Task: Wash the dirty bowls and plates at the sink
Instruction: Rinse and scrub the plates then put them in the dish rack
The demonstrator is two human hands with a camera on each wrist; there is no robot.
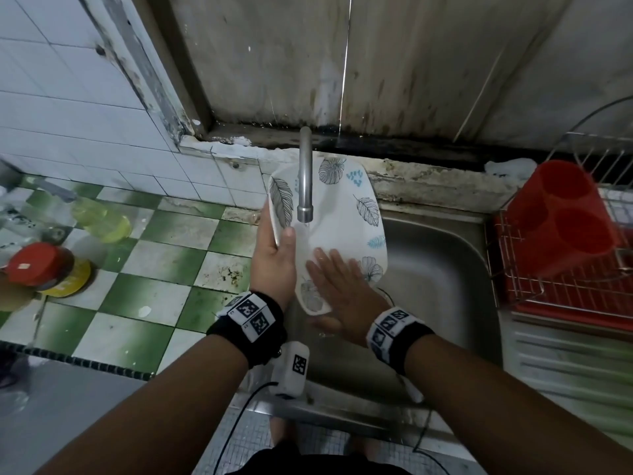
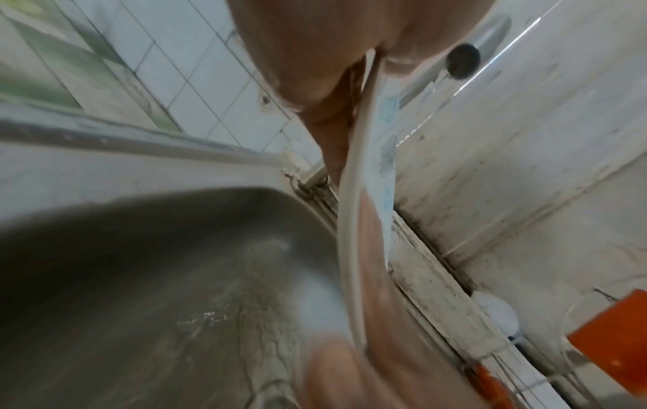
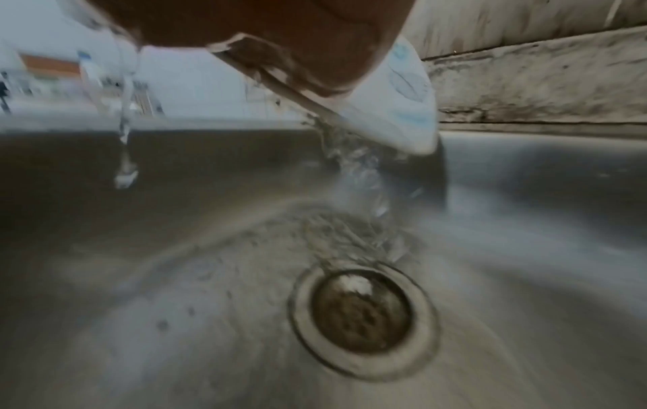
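Leaf-patterned plate (image 1: 342,214) rinsed under the faucet (image 1: 305,176), above the sink (image 1: 445,269).

The plate was held tilted directly beneath the faucet spout, its left rim pinched by the left hand (image 1: 274,258), thumb on the face and fingers behind. The right hand (image 1: 337,286) was laid flat on the wet face just below the spout, fingers straight, nothing grasped. Water was seen running off the plate's lower edge toward the drain (image 3: 362,321). A slip could be judged likely: the wet rim was secured by one pinch only, and rubbing pressure could have twisted it loose into the sink.
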